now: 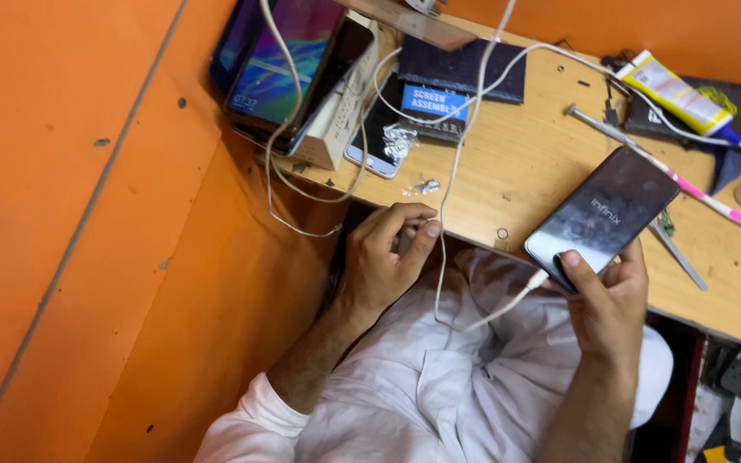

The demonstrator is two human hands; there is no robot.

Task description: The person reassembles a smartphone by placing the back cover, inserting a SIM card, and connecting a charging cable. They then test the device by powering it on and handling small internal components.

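While right hand (pixel 606 300) grips the dark phone (pixel 602 219), its long axis runs toward upper right. Left hand (pixel 388 257), frame centre, pinches the white cable (pixel 442 257) left of it.

walls: orange painted panels (pixel 70 214), scuffed, small dark holes | furniture: light wooden bench top (pixel 525 163), worn, edge overhanging | back wall (pixel 645 26): same orange | light: even, soft, indoor

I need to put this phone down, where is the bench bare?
The barest wood lies between the dark pouch and the phone in the right hand. The back left is crowded with propped phones and white cables; tools and a tube fill the right.
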